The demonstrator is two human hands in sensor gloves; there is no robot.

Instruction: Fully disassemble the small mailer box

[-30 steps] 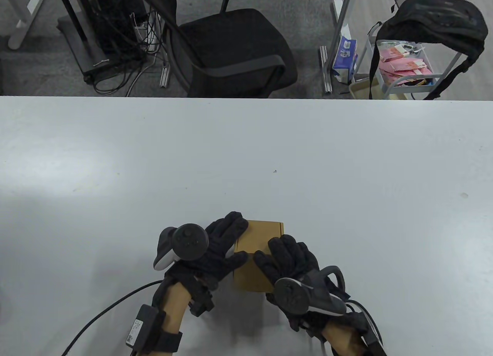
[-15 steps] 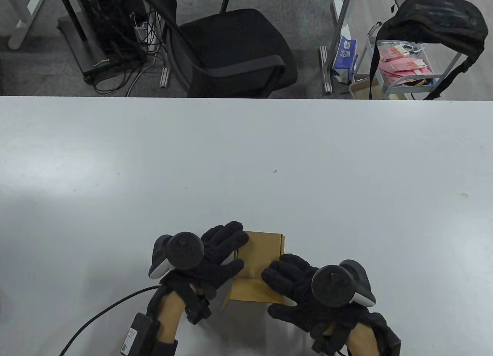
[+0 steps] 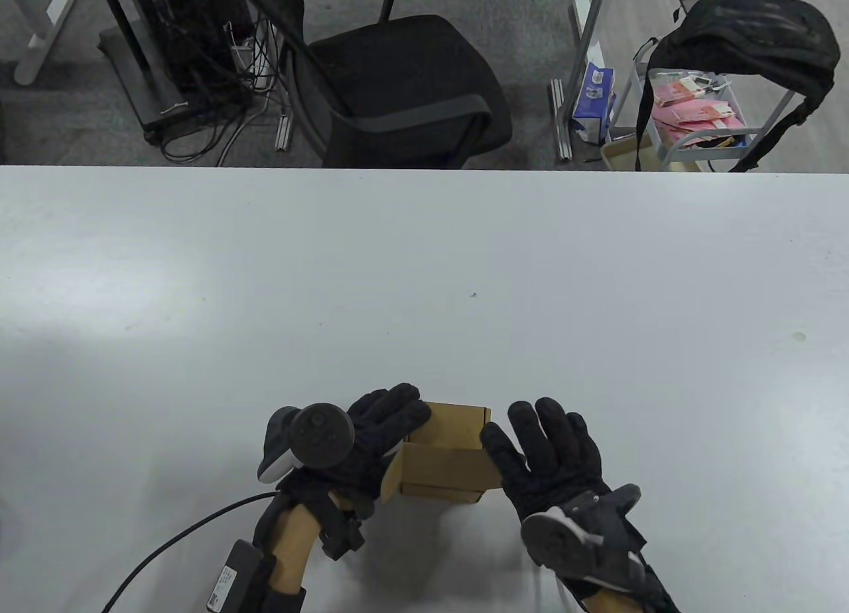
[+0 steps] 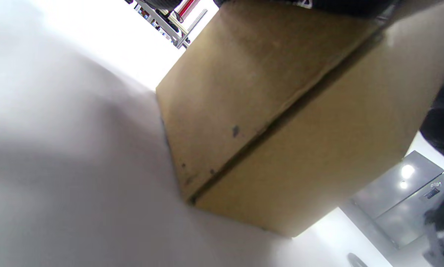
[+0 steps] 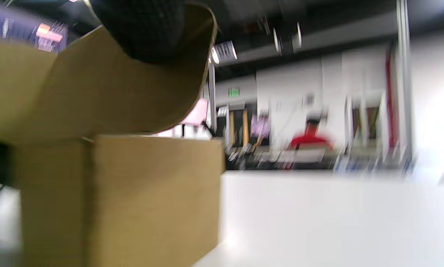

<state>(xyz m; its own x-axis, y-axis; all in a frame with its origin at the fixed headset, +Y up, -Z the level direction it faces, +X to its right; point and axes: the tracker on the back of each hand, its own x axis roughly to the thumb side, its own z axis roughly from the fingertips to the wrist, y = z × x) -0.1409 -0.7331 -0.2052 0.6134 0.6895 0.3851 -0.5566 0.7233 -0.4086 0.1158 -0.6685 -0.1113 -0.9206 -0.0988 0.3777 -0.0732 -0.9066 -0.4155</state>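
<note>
Two gloved hands flank a small brown cardboard box point(image 3: 443, 464) near the front edge of the white bench point(image 3: 424, 274) in the table view. The left hand point(image 3: 371, 434) rests against the box's left side, fingers laid over its top left corner; whether that grip truly clamps the cardboard I cannot tell. The right hand point(image 3: 550, 454) stands at the box's right side, fingers spread wide and pointing away from the person, its thumb touching the upper right corner. The lid is lifted, and a side flap juts out at the lower left. Beyond the bench stand a black chair point(image 3: 398, 82) and a cart point(image 3: 703, 115) with a black bag draped over it. From the left wrist view, the box point(image 4: 281, 122) fills the frame, sitting on the bench point(image 4: 66, 178), a seam running diagonally across its near face. From the right wrist view, which is blurred, the box point(image 5: 125, 200) stands at left on the bench point(image 5: 318, 218), and one gloved fingertip point(image 5: 144, 26) presses on a raised, curved flap above it.
</note>
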